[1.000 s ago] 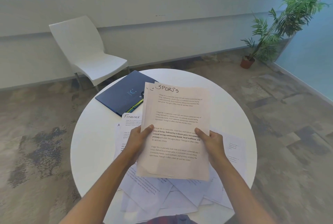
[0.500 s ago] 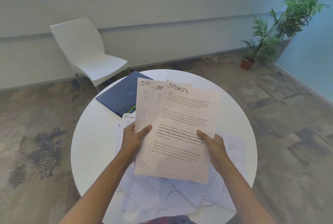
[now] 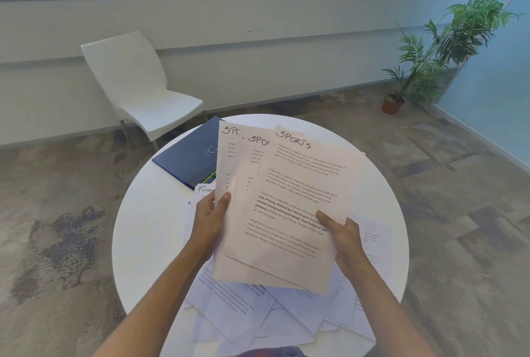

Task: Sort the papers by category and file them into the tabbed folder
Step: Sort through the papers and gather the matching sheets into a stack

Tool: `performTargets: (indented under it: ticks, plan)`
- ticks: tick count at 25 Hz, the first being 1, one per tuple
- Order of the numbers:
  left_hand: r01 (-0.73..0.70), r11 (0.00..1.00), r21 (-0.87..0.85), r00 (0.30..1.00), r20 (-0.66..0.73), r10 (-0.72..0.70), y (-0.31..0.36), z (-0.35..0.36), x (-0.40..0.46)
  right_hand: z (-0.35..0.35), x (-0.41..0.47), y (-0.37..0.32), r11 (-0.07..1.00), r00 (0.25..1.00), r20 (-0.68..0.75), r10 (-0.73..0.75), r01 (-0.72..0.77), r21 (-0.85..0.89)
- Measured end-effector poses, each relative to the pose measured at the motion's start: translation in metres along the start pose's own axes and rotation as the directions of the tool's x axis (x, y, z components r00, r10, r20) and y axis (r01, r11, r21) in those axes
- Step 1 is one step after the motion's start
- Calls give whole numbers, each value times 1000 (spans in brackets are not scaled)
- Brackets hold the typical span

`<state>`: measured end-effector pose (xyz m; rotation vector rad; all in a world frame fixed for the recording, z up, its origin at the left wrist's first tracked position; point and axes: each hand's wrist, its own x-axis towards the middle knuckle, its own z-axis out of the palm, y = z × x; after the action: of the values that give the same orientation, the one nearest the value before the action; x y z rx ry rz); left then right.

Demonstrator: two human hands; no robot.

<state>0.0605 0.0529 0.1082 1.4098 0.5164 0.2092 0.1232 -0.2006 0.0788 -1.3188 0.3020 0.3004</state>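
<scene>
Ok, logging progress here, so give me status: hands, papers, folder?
Left hand and right hand both gripping fanned Sports sheets. Blue folder shut on table. Loose papers underneath, unsorted.

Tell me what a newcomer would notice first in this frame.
A fan of sheets headed SPORTS fills the centre, held above the round white table by the left hand and right hand. Beneath lie loose papers; a dark blue folder sits at the table's far left. A white chair stands behind.
</scene>
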Motion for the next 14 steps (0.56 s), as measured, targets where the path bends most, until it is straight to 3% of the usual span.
performTargets:
  ticks: [8,14]
  plan:
    - [-2,1000,3,1000,-26,2,-1,2,1,-4,-2,0,998,995,-81,-64,66,12]
    - [49,999,19,998,43,-50,4,-2,4,-7,-1,-1,999,998,34,-50,49,11]
